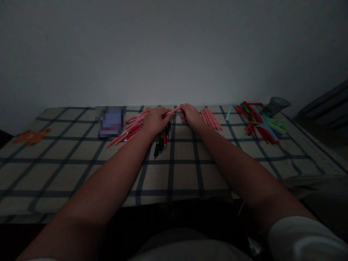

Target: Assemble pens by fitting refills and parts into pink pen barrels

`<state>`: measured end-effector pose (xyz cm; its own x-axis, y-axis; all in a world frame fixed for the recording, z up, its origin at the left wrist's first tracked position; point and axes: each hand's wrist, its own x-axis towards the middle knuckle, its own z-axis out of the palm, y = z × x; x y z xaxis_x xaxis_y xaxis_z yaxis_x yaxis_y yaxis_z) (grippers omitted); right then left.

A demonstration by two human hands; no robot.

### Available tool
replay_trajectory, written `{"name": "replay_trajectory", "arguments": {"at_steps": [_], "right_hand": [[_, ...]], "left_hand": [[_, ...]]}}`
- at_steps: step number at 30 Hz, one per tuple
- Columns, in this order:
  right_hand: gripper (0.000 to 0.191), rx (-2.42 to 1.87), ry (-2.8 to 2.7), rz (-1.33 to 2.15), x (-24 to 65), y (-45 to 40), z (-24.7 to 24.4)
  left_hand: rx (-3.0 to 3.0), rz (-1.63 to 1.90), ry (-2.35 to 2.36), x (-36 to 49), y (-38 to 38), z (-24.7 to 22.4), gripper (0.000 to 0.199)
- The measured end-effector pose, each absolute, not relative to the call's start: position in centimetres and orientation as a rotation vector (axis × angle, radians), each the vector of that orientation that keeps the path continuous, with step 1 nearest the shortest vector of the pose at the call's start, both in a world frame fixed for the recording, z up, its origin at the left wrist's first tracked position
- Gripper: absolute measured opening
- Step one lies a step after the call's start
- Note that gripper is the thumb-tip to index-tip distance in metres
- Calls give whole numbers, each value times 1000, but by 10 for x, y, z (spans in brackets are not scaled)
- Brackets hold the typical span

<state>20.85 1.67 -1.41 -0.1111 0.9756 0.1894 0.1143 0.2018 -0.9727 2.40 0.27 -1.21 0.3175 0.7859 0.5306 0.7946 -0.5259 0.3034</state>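
A slim pink pencil [176, 109] stretches between my two hands over the table. My left hand [156, 120] is closed on its left end, reaching over the pens. The pencil's right end sits in the pinched fingers of my right hand [190, 115]. Left of my left hand lies a loose pile of pink pencils [119, 138] with red pens [133, 131] among them. Several black pens [160, 144], and a red one, lie below my left hand. A bundle of pink pencils [210, 119] rests just right of my right hand, side by side.
At the right are a heap of red, green and blue strips [261, 127], a light blue strip [228, 113] and a dark mesh cup [277, 103] lying tilted. A blurred-out phone-like object [111, 122] and an orange cutout [32, 137] lie left on the checked tablecloth [185, 177].
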Motion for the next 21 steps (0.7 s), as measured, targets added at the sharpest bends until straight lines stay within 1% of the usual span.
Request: {"name": "replay_trajectory", "arguments": {"at_steps": [3,7,15,21], "right_hand": [[49,-1100,-1527,1060,208,20,-20],[51,-1091,-1553,1016,207,21,-23],[44,-1084,-1418,1046,208,18,-12],[43,-1092,-1347,958,211,19,-12]], "left_hand": [[-2539,-988,-1516,25,1,-11,41],[-2545,-996,-1520,25,1,-11,39],[-2546,-1025,-1520,24,4,-13,37],[-2549,-1024,-1523,25,1,-10,35]]}}
